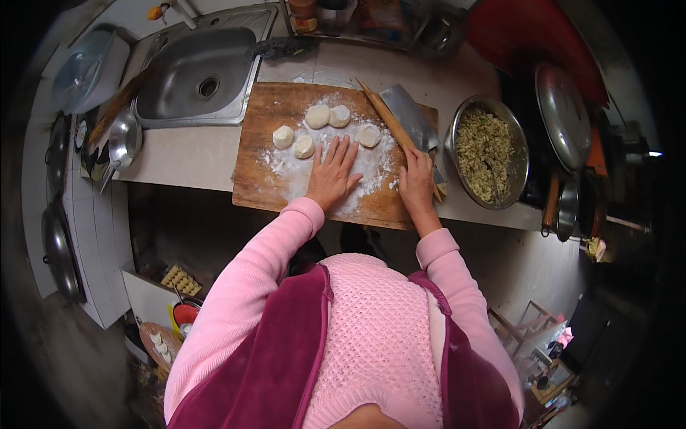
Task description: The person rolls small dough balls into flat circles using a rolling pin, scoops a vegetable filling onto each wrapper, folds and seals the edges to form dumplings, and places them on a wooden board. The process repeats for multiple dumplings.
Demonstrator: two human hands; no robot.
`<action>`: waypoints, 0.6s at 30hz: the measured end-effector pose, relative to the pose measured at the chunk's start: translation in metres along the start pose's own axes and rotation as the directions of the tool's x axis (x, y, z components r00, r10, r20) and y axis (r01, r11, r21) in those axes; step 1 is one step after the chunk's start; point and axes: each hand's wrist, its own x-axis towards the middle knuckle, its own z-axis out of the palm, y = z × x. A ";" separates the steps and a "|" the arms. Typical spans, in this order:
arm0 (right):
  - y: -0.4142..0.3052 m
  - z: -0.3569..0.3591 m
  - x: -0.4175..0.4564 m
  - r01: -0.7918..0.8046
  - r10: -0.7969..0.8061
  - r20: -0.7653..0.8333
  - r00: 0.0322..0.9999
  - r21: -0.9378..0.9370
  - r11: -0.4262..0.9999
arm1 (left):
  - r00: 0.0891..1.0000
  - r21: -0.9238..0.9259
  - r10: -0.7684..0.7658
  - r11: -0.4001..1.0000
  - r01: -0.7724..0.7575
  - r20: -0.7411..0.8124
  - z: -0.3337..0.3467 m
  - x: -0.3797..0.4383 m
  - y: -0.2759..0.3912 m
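My left hand (333,172) lies palm down with fingers spread on the floured part of a wooden board (257,177); whether anything is under the palm is hidden. Several pieces of pale dough (318,116) sit beyond its fingertips, and a flatter dough round (368,135) is to their right. At the board's right side, my right hand (417,174) is closed over the lower part of a wooden rolling pin (387,115), which slants up and left. Partly beneath the pin rests a cleaver (410,115) with a broad metal blade.
Right of the board stands a metal bowl (461,177) of chopped filling (485,147). A steel sink (195,69) is at the upper left, with a metal ladle (124,140) beside it. A large metal lid (563,118) leans at the far right. Jars and a pot line the back.
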 end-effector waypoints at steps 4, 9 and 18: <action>0.011 -0.008 0.010 -0.038 0.041 0.037 0.998 -0.067 0.997 | 0.997 0.025 -0.072 0.997 0.071 0.029 -0.001 0.003 0.004; 0.023 0.003 0.022 -0.037 0.058 0.178 0.982 -0.122 0.992 | 0.996 -0.176 -0.086 0.980 0.088 0.021 -0.008 0.009 -0.002; 0.039 0.001 0.008 -0.396 0.347 0.192 0.918 0.392 0.830 | 0.981 -0.337 -0.196 0.923 0.188 0.013 -0.029 -0.023 -0.014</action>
